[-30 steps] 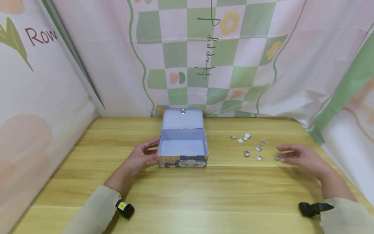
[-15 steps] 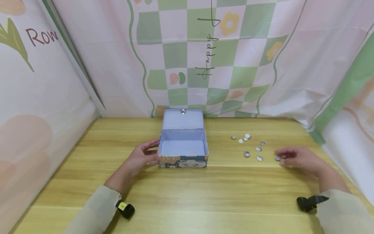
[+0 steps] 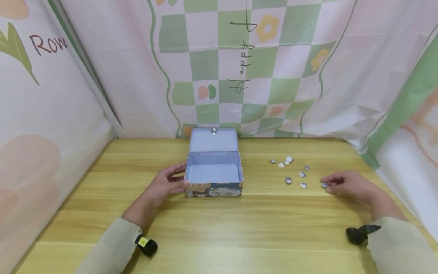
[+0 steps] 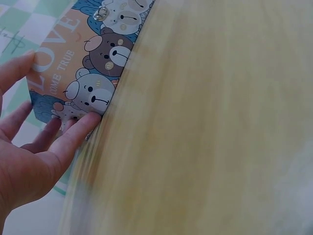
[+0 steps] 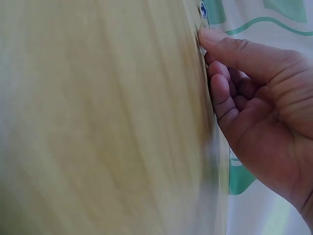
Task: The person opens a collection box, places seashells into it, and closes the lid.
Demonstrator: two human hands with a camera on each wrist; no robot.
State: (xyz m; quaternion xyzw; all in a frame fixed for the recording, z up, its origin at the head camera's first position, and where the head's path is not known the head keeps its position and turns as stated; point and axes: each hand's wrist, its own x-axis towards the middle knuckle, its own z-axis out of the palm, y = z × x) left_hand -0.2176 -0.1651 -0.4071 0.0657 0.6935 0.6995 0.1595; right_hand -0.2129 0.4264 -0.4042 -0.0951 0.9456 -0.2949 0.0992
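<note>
A tin box (image 3: 214, 189) with cartoon bears stands at the middle of the table with its lid raised, showing a bare pale-blue inside. Against its left side rests my left hand (image 3: 167, 182), fingers spread and fairly straight. In the left wrist view the thumb (image 4: 80, 131) touches the box's lower corner. Over on the right, my right hand (image 3: 352, 186) reaches down to the tabletop and pinches a small seashell (image 3: 324, 185) between thumb and index finger. The right wrist view shows its other fingers (image 5: 222, 93) curled under, with the shell mostly hidden by the thumb.
Several seashells (image 3: 302, 174) lie scattered between the box and my right hand. The wooden table (image 3: 219, 228) meets a printed curtain (image 3: 202, 64) right behind the raised lid (image 3: 213, 141). More cloth hangs at both sides.
My right hand has shifted slightly left and its index finger has come down toward the thumb at the seashell. The left hand and the box have stayed in place.
</note>
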